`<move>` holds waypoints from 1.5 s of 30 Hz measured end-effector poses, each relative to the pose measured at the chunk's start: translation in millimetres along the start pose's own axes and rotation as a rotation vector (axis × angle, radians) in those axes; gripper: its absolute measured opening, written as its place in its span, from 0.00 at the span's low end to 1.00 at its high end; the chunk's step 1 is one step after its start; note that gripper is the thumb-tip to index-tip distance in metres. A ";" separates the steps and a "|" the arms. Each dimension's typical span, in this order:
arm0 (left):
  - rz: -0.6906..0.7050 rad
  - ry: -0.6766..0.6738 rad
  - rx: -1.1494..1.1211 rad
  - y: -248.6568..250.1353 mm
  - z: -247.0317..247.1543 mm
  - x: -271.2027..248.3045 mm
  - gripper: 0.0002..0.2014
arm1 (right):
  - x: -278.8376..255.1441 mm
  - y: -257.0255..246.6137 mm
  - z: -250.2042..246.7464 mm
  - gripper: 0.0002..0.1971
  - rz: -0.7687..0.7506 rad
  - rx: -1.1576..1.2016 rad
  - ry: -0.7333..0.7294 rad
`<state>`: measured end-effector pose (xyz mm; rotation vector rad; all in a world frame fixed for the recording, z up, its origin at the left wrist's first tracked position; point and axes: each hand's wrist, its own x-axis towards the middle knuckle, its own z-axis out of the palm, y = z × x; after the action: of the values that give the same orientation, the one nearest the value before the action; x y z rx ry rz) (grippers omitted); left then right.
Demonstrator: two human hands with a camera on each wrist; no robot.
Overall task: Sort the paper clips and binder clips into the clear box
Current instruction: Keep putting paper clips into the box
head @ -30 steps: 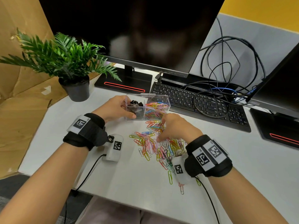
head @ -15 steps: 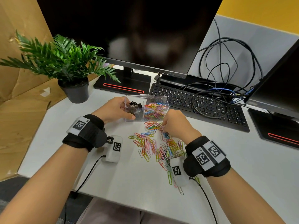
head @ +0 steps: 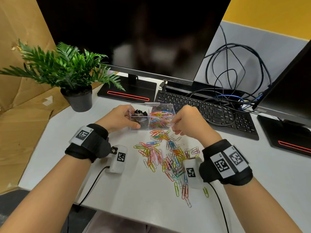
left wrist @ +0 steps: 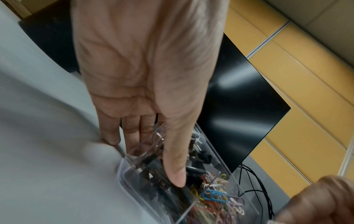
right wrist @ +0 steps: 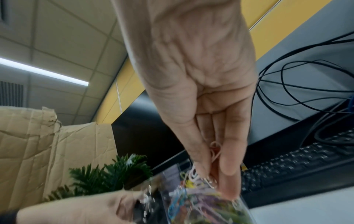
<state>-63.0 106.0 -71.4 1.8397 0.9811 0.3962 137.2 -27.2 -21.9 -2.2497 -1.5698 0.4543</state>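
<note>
A clear box (head: 165, 105) stands on the white table; its left half holds black binder clips (head: 140, 113) and its right half holds coloured paper clips (head: 160, 119). My left hand (head: 129, 118) grips the box's left end, thumb on the front wall (left wrist: 175, 168) and fingers behind. My right hand (head: 174, 126) pinches a few pale paper clips (right wrist: 214, 153) at the box's right front corner, just above its rim. A loose pile of coloured paper clips (head: 168, 157) lies on the table in front of the box, between my wrists.
A potted plant (head: 79, 98) stands to the left of the box. A keyboard (head: 210, 113) with looped cables lies behind and to the right. A monitor stand (head: 127, 93) is behind the box and another base (head: 286, 137) is at far right. Cardboard (head: 25, 115) borders the table's left edge.
My right hand has lifted from the pile with pinched paper clips and moved up to the box's right front corner. The left hand has kept its hold on the box.
</note>
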 end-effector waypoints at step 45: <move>0.004 -0.008 -0.014 1.3 -1.0 -1.1 0.16 | -12.3 3.5 -20.9 0.17 -0.229 0.013 0.089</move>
<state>-63.7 105.6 -69.6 1.8297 0.9673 0.3969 145.6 -42.2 -4.4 -2.0192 -1.7443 0.2957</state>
